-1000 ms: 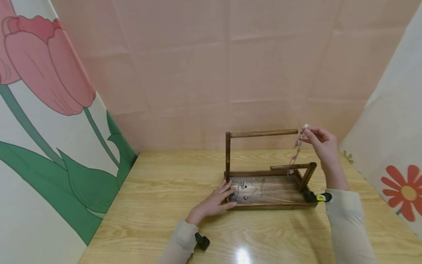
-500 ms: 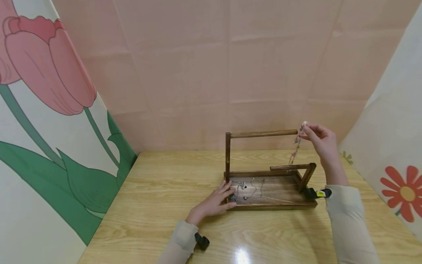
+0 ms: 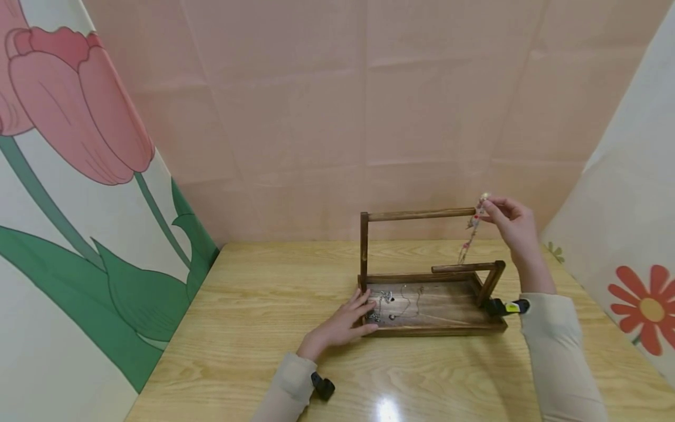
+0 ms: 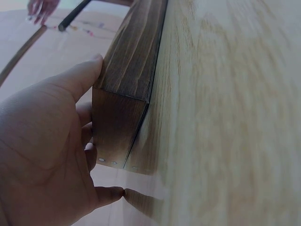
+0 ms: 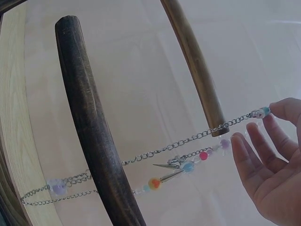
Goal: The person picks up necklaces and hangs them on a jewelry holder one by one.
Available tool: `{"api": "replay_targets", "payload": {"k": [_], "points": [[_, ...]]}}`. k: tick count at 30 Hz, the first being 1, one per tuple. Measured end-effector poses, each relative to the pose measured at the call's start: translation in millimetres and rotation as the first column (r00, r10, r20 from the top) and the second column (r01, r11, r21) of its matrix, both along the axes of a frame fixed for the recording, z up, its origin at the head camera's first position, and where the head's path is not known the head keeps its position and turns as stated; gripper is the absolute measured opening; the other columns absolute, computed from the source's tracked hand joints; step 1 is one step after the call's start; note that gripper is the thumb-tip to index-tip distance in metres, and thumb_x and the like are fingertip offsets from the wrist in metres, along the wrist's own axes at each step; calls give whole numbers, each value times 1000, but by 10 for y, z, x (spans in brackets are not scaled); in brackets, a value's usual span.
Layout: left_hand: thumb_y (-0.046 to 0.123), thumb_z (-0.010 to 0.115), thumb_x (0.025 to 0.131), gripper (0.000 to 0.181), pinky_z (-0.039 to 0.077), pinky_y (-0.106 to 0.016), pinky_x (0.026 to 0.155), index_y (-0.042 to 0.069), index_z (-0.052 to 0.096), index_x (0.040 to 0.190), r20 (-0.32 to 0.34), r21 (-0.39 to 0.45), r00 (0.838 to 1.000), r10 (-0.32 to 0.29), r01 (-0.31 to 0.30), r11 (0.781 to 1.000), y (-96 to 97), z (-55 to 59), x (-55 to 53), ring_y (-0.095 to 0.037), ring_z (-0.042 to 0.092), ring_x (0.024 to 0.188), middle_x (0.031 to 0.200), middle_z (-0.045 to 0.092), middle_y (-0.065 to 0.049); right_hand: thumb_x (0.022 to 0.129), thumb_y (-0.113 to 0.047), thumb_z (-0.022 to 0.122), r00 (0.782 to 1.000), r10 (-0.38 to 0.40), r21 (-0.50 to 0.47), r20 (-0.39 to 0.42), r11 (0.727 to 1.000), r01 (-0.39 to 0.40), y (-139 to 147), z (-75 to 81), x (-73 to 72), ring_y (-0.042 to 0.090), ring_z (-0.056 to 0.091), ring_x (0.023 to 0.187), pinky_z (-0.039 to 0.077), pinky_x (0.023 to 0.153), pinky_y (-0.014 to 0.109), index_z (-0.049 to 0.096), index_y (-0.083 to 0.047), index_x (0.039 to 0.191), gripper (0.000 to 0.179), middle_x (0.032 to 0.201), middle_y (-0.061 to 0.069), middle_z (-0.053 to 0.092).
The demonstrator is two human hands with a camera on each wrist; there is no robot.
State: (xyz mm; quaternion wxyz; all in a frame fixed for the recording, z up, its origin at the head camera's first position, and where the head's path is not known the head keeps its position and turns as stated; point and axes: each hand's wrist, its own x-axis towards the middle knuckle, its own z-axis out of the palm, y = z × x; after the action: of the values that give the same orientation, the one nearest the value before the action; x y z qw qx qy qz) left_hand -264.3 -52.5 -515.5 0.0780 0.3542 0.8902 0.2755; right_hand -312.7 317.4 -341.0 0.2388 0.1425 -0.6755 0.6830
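Note:
My right hand (image 3: 512, 225) pinches one end of a beaded chain necklace (image 5: 188, 167) between thumb and fingertips. The necklace hangs in a long loop with pink, orange, blue and purple beads. In the right wrist view its chain crosses the free end of the upper bar (image 5: 200, 80) of a dark wooden jewellery stand. It passes behind the lower bar (image 5: 94, 117). My left hand (image 3: 343, 325) rests on the left end of the stand's tray (image 3: 432, 332), thumb along the front wall and fingers spread over the end wall.
Several thin chains (image 3: 405, 302) lie in the left half of the tray. The stand's left post (image 3: 364, 249) carries the upper bar, and a shorter right post (image 3: 492, 284) carries the lower one. A pink backdrop (image 3: 295, 129) rises behind the wooden table (image 3: 253, 305).
My right hand has shifted slightly left and up, bringing the necklace closer to the upper bar's free end. The left hand and the stand have stayed where they were.

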Motion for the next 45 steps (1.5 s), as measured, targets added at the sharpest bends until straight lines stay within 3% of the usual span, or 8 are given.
{"api": "replay_targets", "payload": {"k": [4,9,17,25,32,45], "points": [[53,40,94,65,16,-61,108,18,27,147,4,6,1000,0,0,1000,0,1,-5,-24,-4,144,156,1,7,89,-10,61,1000,-12,32,7,999,11,-6,29,-12,4,65,80,52,72,14,64,0,100,15,94,-5,67],[52,42,94,65,17,-61,108,18,27,147,1,7,1000,2,-2,1000,-4,7,-9,-24,-3,144,157,3,4,89,-13,62,999,-25,65,22,998,24,-20,65,-12,4,63,84,52,72,14,65,-3,100,15,97,-3,66],[53,40,95,64,16,-60,109,18,27,147,1,2,1000,-9,9,1000,-7,-8,-5,-24,-4,144,155,-1,9,89,-10,62,1000,-16,60,1,998,16,-64,73,-4,5,62,84,53,70,15,67,-5,97,11,96,-1,66],[51,41,95,63,16,-61,109,19,27,147,3,7,1000,-5,5,1000,-1,-18,-16,-24,-3,144,156,0,8,88,-7,61,999,23,42,-34,999,-21,-112,39,-64,6,63,81,53,69,16,61,11,99,21,92,0,67],[52,40,95,64,15,-60,109,18,27,147,-2,4,1000,-4,4,1000,-3,-27,-26,-24,-4,144,155,-1,9,89,-9,61,1000,18,58,-21,998,-17,-149,7,-86,5,62,79,53,69,15,58,13,100,25,90,-2,66],[51,40,95,63,16,-61,108,17,28,147,-11,1,1000,-11,11,1000,-2,-48,-52,-25,-4,144,157,6,-3,89,-8,60,999,47,54,-19,997,-46,-212,15,-91,6,63,82,53,71,14,57,14,102,26,92,-2,67]]}}
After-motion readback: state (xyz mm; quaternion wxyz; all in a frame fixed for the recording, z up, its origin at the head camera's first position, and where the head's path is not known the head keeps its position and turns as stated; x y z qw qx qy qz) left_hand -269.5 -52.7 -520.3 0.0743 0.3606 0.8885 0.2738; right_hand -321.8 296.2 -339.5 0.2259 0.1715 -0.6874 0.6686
